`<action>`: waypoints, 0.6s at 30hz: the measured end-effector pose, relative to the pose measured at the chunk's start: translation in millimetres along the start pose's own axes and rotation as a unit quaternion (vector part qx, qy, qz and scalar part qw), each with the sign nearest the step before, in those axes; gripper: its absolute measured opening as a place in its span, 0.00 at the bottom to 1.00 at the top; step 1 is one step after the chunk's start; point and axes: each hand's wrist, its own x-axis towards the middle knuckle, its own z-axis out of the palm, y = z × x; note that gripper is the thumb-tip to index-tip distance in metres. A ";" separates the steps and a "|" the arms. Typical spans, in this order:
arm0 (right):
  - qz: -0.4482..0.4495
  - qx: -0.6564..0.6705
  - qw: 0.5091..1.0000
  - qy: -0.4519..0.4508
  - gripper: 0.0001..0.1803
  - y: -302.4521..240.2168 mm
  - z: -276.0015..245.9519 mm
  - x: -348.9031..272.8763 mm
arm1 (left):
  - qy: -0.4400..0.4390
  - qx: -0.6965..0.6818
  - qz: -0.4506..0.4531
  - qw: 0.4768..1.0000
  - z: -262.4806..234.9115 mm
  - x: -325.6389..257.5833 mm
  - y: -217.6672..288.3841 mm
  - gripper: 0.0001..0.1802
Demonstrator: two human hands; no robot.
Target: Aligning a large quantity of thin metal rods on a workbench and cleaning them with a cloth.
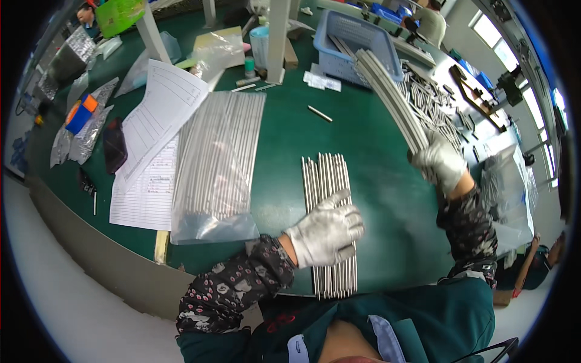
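My right hand (445,162), in a white glove, is closed around the near end of a bundle of long grey metal rods (392,97). That bundle slants up and left, its far end against the blue basket (357,36). My left hand (327,233), gloved too, rests with fingers stretched out across a row of metal rods (327,175) lying side by side on the green table (284,133). The palm hides the middle of that row. To its left, a clear plastic bag (215,233) holds more long rods.
Printed papers (160,103) lie at the left, near a blue and orange tape roll (80,115). One short rod (319,114) lies beyond the row. A heap of short metal pieces (430,103) spreads at the right. A white post (278,42) stands at the back.
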 end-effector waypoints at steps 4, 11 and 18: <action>0.123 0.101 0.986 -0.056 0.25 47.0 38.1 -83.4 | 0.015 0.035 -0.004 0.999 1.8 -2.5 2.2 0.23; 0.009 -0.075 0.993 -0.093 0.35 111.6 97.0 -132.7 | 0.084 0.052 0.034 0.995 4.4 8.1 14.5 0.45; -0.042 -0.437 0.873 -0.214 0.31 66.3 66.0 -103.0 | -0.086 0.065 0.039 0.993 14.6 24.2 16.8 0.39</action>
